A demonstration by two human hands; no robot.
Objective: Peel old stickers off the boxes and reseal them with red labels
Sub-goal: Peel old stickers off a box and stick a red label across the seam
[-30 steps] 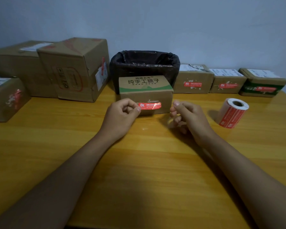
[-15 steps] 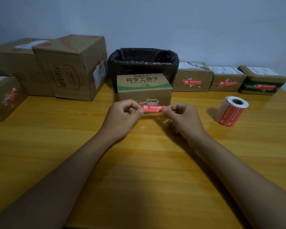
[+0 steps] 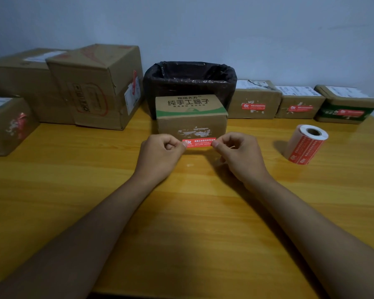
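Note:
A small cardboard box (image 3: 191,123) with green trim and printed characters stands at the table's middle. Its front face shows torn white sticker residue (image 3: 194,132). Just below that residue I hold a red label (image 3: 200,142) stretched flat. My left hand (image 3: 162,155) pinches its left end and my right hand (image 3: 238,156) pinches its right end. Whether the label touches the box I cannot tell. A roll of red labels (image 3: 306,144) lies on its side to the right.
A bin lined with a black bag (image 3: 189,83) stands behind the box. Three small boxes with red labels (image 3: 254,106) (image 3: 300,107) (image 3: 347,112) line the back right. Larger cardboard boxes (image 3: 91,89) and one small box (image 3: 8,124) crowd the left. The wooden table (image 3: 181,223) stretches toward me.
My right hand has taken the label's right end, so both hands now hold it stretched. The label has come down from the middle of the box front, uncovering the white residue.

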